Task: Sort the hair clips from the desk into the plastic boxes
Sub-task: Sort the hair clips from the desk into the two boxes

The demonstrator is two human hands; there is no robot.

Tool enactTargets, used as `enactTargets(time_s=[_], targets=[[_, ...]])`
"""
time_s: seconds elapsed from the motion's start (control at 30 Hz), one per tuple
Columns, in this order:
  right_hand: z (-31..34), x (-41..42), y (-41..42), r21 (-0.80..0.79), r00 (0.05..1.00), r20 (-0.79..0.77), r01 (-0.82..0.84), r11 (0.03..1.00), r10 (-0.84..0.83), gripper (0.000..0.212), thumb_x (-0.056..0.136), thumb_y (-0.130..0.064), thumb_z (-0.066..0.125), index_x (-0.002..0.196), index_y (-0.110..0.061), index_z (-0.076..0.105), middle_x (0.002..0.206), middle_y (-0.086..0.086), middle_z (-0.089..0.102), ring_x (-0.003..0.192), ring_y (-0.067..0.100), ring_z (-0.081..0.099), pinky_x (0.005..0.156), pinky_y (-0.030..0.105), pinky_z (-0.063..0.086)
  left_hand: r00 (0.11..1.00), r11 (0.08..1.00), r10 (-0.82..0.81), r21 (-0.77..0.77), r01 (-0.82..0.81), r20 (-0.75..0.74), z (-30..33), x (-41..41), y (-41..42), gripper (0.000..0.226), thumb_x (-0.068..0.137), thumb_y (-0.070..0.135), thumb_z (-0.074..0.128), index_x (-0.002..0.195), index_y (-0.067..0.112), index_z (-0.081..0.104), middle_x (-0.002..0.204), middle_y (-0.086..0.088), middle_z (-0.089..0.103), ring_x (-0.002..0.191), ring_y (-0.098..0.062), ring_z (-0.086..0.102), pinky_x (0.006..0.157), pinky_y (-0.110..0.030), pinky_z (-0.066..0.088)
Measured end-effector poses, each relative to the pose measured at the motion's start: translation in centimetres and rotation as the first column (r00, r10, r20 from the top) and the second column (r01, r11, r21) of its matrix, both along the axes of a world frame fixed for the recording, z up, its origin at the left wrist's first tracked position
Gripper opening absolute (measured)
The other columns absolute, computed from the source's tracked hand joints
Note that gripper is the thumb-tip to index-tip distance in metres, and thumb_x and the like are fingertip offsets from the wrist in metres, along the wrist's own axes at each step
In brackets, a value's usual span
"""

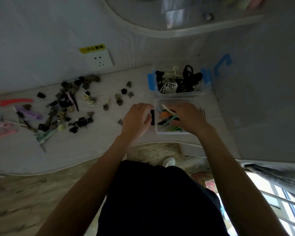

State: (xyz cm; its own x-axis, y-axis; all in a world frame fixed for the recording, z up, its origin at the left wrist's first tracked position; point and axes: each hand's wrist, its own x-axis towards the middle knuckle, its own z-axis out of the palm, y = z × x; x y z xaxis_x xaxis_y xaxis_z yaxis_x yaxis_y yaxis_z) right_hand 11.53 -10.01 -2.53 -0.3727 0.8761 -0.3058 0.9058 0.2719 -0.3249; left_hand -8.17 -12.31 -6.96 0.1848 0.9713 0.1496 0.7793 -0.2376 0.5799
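Observation:
A heap of small dark and cream hair clips (66, 106) lies on the white desk (95, 143), with long pink, purple and green clips (26, 113) at its left. Two clear plastic boxes stand at the right. The far box (206, 90), with blue latches, holds black and white claw clips. The near box (157, 132) holds long green, orange and white clips. My left hand (137, 118) rests at the near box's left wall, touching a black piece there. My right hand (187, 116) reaches into the near box, fingers curled over the long clips; what it grips is hidden.
A wall socket (100, 60) with a yellow label sits behind the desk. A few loose brown clips (118, 99) lie between the heap and the boxes. A grey panel (262, 99) stands right of the boxes. The desk's front edge curves just below my hands.

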Motion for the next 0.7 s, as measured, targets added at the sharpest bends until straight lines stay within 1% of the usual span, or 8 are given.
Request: enactTargets(time_s=[0.07,0.13,0.2,0.27,0.37,0.47,0.6,0.7], targets=[[0.2,-1.2,-0.2,0.132,0.999,-0.048,0.023,0.991,-0.016,0.037,0.086,-0.026,0.061,0.121,-0.014,0.057,0.119,0.012,0.064,0.106,0.032,0.057,0.088,0.039,0.045,0.994,0.994,0.104,-0.03,-0.103,0.043,-0.1,-1.9,-0.7,0.022,0.087,0.015,0.056,0.109,0.017,0.061,0.11,0.0,0.065,0.101,-0.018,0.057,0.082,-0.021,0.041],[0.5,-3.3,-0.6,0.196,0.984,-0.177,0.065,0.978,-0.03,0.035,0.089,-0.024,0.057,0.122,-0.013,0.055,0.111,0.011,0.067,0.099,0.031,0.06,0.086,0.041,0.047,0.97,0.973,0.23,-0.052,-0.226,0.084,0.0,-4.5,-1.5,0.014,0.086,0.015,0.055,0.098,0.018,0.061,0.107,0.002,0.065,0.098,-0.016,0.057,0.08,-0.026,0.047],[0.9,-6.4,-1.0,0.155,0.945,-0.326,0.086,0.984,-0.032,0.043,0.09,-0.023,0.055,0.132,-0.017,0.045,0.111,0.007,0.066,0.095,0.025,0.059,0.087,0.04,0.046,0.924,0.931,0.364,-0.076,-0.357,0.119,-0.1,-7.7,-2.3,0.01,0.085,0.015,0.054,0.092,0.015,0.061,0.106,0.0,0.066,0.098,-0.02,0.058,0.081,-0.033,0.05],[0.8,-9.5,-1.1,0.099,0.914,-0.404,0.068,0.993,-0.022,0.048,0.091,-0.026,0.053,0.136,-0.021,0.038,0.111,0.002,0.064,0.09,0.018,0.055,0.086,0.037,0.044,0.865,0.872,0.488,-0.108,-0.478,0.115,-0.1,-11.0,-2.9,0.01,0.087,0.013,0.055,0.094,0.013,0.062,0.106,-0.003,0.066,0.098,-0.024,0.058,0.083,-0.036,0.05],[-0.7,-14.7,-0.7,0.052,0.926,-0.368,-0.071,0.996,0.085,0.044,0.092,-0.025,0.051,0.134,-0.02,0.041,0.117,0.005,0.06,0.105,0.024,0.052,0.091,0.039,0.042,0.768,0.759,0.64,-0.172,-0.628,0.017,-0.6,-16.9,-3.8,0.014,0.086,0.013,0.057,0.098,0.013,0.063,0.103,-0.007,0.065,0.097,-0.027,0.058,0.083,-0.039,0.051],[-2.2,-20.7,-0.5,0.0,0.921,-0.314,-0.244,0.97,0.231,0.038,0.092,-0.02,0.049,0.13,-0.02,0.047,0.122,0.006,0.056,0.112,0.025,0.048,0.089,0.035,0.041,0.695,0.673,0.712,-0.182,-0.717,-0.101,-1.2,-22.7,-5.6,0.03,0.076,0.006,0.061,0.106,0.01,0.06,0.106,-0.014,0.061,0.1,-0.035,0.054,0.084,-0.043,0.047],[-4.4,-26.3,-0.8,-0.07,0.872,-0.265,-0.444,0.893,0.412,0.036,0.094,-0.017,0.043,0.13,-0.022,0.048,0.126,0.006,0.05,0.112,0.024,0.046,0.083,0.035,0.045,0.692,0.658,0.673,-0.215,-0.722,-0.26,-2.0,-25.9,-7.6,0.039,0.068,0.002,0.06,0.107,0.008,0.059,0.107,-0.018,0.06,0.098,-0.04,0.051,0.08,-0.045,0.044],[-5.8,-29.3,-0.5,0.045,0.852,-0.204,-0.484,0.874,0.482,0.031,0.091,-0.012,0.049,0.12,-0.016,0.057,0.118,0.011,0.05,0.1,0.029,0.048,0.073,0.042,0.05,0.729,0.696,0.619,-0.227,-0.681,-0.291,-2.7,-27.6,-8.2,0.037,0.073,0.004,0.062,0.11,0.007,0.059,0.111,-0.018,0.058,0.101,-0.039,0.051,0.082,-0.045,0.045]])
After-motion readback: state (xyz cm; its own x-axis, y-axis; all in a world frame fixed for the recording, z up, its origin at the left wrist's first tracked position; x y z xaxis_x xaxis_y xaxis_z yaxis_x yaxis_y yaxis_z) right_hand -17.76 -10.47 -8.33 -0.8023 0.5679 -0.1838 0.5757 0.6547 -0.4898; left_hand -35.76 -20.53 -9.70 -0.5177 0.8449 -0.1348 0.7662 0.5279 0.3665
